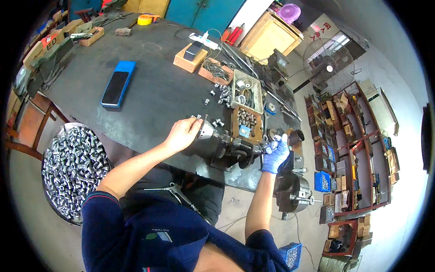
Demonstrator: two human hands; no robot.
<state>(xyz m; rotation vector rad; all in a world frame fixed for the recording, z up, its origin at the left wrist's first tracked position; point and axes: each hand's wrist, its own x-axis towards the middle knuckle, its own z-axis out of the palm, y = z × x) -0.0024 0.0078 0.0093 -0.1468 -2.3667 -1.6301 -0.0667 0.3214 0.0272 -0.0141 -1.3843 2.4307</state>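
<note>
My bare left hand (pixel 183 134) is closed in a pinch at the left of a small bench machine's silver chuck (pixel 206 130). A small shiny metal fitting (pixel 198 117) shows at its fingertips. To the right of the machine (pixel 239 154), my right hand (pixel 277 156) wears a blue and white glove. Its fingers curl around a few silver metal fittings (pixel 272 146). More loose fittings (pixel 219 122) lie on the bench just behind the chuck. An open box (pixel 234 124) of brownish small parts stands right behind the machine.
A big round container of metal fittings (pixel 74 174) stands at my left. On the dark workbench (pixel 154 81) lie a blue-cased phone (pixel 118 86) and a grey tray (pixel 258 97) of parts. A bench vise (pixel 290 192) is at the right, a fan (pixel 328 68) beyond.
</note>
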